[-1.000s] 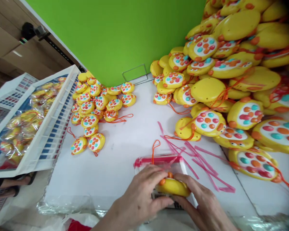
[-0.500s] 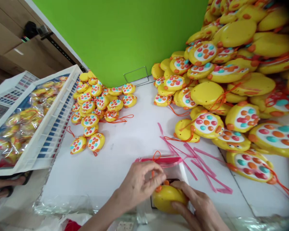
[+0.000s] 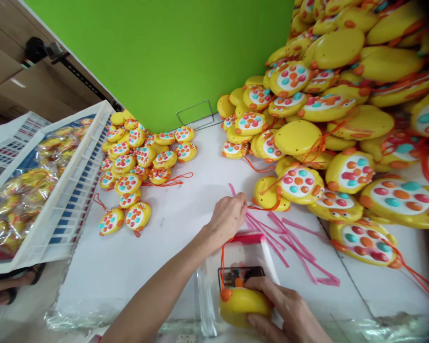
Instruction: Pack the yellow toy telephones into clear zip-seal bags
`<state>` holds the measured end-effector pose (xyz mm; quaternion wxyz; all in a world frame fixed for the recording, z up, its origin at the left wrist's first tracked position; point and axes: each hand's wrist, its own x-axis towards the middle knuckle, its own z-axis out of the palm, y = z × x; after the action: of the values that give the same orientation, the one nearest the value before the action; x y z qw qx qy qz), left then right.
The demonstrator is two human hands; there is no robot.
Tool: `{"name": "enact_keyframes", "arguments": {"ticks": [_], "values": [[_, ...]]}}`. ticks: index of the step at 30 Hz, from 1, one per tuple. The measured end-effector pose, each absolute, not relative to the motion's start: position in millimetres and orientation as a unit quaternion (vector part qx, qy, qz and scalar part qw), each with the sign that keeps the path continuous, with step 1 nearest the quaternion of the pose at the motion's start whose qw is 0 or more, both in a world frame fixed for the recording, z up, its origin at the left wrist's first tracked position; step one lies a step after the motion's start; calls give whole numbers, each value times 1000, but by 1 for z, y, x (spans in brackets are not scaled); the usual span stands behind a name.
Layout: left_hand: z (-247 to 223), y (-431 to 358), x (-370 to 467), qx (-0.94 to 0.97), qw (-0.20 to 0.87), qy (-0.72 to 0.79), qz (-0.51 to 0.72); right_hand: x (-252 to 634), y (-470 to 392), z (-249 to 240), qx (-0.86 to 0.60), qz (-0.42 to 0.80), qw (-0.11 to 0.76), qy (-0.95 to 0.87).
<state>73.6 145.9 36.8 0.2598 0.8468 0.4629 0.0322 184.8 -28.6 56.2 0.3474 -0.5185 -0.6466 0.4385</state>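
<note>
Toy [image 3: 241,308], yellow and rounded, is sitting in the right hand [image 3: 289,307] near the bottom edge, its right end disappearing behind the gripping thumb and forefinger. Its smooth side is facing the camera, leaving the other side hidden. An orange cord [image 3: 222,262] is running up from the toy to the left wrist. The left hand [image 3: 229,214] is hovering at the pink strips [image 3: 300,247], its fingers bunching and pointing away; whether they are pinching anything, I cannot tell. A clear pink-edged bag [image 3: 248,252] is lying below, partly covered; toy and bag are overlapping, but contact is unclear. A dark-framed panel [image 3: 232,275] is showing there, its details too small to read. At right, a pile of toys [image 3: 298,138] is running out of frame; at left, a white crate [image 3: 60,190] is holding wrapped ones, also cut off.
</note>
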Motion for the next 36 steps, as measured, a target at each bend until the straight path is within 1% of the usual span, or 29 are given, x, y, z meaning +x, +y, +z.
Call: {"name": "enact_keyframes", "arguments": {"ticks": [3,6,9,12,14,16,18,20,21,23,25,27,32,36], "values": [[33,151,74,841,250,478,47,185,-27,55,-504,453,355,-644],[37,159,68,825,247,500,89,187,-26,51,-510,469,354,-628],[51,165,45,795,242,539,134,187,-28,43,-519,515,341,-591],[66,153,9,748,218,591,210,188,-28,36,-529,567,335,-534],[69,130,-14,717,192,624,244,191,-20,36,-539,588,365,-481],[65,98,-28,721,179,632,222,195,-4,41,-544,592,418,-423],[54,62,-28,761,180,593,192,200,17,51,-543,580,471,-384],[38,32,-17,810,199,517,193,204,38,62,-541,559,509,-369],[30,20,-8,831,190,486,193,205,46,68,-537,551,522,-369],[12,6,9,852,150,474,166,204,56,74,-527,542,535,-377],[-2,1,21,850,104,499,136,202,56,75,-528,541,524,-394],[-11,0,26,844,83,514,129,201,49,70,-539,546,495,-408],[-15,0,22,848,114,495,154,204,19,44,-571,597,420,-377],[-12,3,22,851,127,478,177,207,0,30,-601,601,381,-363]]}}
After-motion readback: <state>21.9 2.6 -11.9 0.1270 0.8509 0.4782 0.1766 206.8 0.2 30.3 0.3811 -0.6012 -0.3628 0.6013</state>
